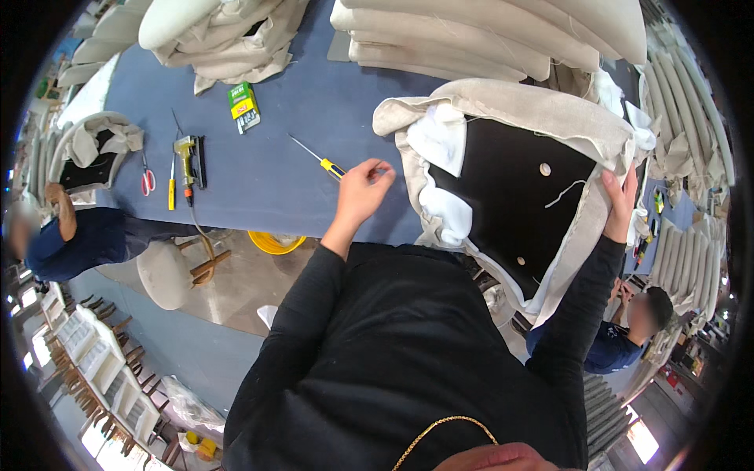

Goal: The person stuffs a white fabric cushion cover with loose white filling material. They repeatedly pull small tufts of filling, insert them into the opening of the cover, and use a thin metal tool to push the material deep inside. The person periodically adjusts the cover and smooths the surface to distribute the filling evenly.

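Observation:
An upholstered chair part (pixel 577 118) in beige fabric lies underside up at the table's right, tilted toward me. Its black backing (pixel 510 188) has two pale round spots, a loose thread and white padding (pixel 440 141) along the left side. My right hand (pixel 620 206) grips its right rim, thumb on the folded fabric and fingers round the outside. Left of the chair part, my left hand (pixel 364 195) is above the table with fingers curled together; what they hold, if anything, is hidden. Right beside it lies a yellow-and-black-handled screwdriver (pixel 332 168), shaft pointing away to the left.
On the blue table (pixel 314 102) lie a staple gun (pixel 188 161) with hose, red-handled scissors (pixel 148 180), another yellow-handled tool (pixel 171 195) and a green-yellow box (pixel 244 107). Beige covered parts (pixel 463 39) are stacked behind. A yellow bucket (pixel 275 242) stands below. Co-workers are at both sides.

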`<state>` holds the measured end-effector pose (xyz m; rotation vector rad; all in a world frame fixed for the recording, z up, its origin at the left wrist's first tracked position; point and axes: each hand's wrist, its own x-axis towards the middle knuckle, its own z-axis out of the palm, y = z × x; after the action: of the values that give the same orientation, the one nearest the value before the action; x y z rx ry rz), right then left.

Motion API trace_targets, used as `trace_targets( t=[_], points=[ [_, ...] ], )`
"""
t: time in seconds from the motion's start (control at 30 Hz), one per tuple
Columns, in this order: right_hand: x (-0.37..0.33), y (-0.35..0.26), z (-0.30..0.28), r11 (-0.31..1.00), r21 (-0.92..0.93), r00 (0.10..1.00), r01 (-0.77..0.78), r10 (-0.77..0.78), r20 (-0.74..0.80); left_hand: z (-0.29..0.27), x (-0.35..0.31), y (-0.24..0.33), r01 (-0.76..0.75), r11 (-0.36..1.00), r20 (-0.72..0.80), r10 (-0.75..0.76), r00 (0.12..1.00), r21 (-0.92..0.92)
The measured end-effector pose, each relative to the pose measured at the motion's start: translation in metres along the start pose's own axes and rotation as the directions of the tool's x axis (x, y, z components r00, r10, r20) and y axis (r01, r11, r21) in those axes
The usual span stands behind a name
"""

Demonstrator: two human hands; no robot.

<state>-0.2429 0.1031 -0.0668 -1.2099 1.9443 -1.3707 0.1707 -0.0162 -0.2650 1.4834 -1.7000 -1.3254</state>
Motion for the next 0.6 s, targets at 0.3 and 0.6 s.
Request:
trace_targets(
  t=[0.3, 0.6],
  points=[
    [-0.021, -0.060, 0.049, 0.986, -0.154, 0.998, 0.069, -0.067, 0.021, 0.057, 0.043, 0.006, 0.264, 0.914, 0.363, -0.143, 0.921, -0.309],
    [-0.065, -0.072, 0.056, 0.980, -0.166, 0.994, 0.108, -0.104, 0.033, 0.055, 0.037, -0.001, 0.318, 0.789, 0.462, -0.049, 0.886, -0.527]
  ],
)
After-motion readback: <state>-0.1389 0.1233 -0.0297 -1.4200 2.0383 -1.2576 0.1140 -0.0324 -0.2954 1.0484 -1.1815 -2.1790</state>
